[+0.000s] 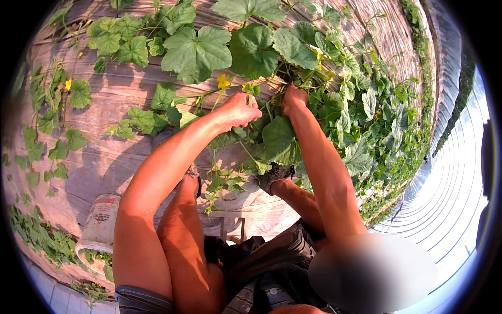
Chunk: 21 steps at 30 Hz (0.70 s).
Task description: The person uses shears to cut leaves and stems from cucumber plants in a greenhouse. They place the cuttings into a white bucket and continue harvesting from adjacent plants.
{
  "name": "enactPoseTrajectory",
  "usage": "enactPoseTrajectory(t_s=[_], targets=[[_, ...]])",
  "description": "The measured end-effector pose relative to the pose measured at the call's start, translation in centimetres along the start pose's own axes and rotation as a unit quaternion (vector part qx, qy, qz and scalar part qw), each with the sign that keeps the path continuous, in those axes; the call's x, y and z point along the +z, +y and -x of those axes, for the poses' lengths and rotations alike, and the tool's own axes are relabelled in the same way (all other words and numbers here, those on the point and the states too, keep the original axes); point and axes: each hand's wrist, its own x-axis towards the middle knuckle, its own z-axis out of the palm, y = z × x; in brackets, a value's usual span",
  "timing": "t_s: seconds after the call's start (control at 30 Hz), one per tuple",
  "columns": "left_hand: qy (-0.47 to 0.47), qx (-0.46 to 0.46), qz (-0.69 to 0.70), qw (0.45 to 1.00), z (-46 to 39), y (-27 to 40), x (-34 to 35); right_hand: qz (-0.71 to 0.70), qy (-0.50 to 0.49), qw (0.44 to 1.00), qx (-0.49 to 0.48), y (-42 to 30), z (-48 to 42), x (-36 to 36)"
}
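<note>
My left hand (242, 110) is closed at finger and thumb around a slim green piece of vine (250, 101), beside a yellow flower (223, 82). To its right, my right hand (295, 99) reaches in among the stems with its fingers curled. A small red tip (291, 83) shows at those fingers; what it belongs to is hidden. Broad lobed leaves (197, 53) of a cucurbit vine spread just beyond both hands. Another large leaf (277, 135) hangs below them, between my forearms.
Creased sheeting (113, 168) covers the ground. A white plastic bucket (102, 218) lies tipped at my left, foliage showing at its mouth. Dense vines (368, 114) crowd the right side. Between my legs is a slatted frame (233, 225); my shoes (277, 176) stand near trailing shoots.
</note>
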Motion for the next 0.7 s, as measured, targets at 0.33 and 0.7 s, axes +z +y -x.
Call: enactPoseTrajectory(t_s=[0.33, 0.7], targets=[[-0.020, 0.014, -0.008, 1.000, -0.6, 0.7, 0.9, -0.318, 0.045, 0.926, 0.198, 2.7, -4.5, 5.2], [-0.012, 0.013, 0.010, 1.000, -0.6, 0.0, 0.4, -0.634, 0.144, 0.738, 0.182, 1.0, 6.6, 0.3]])
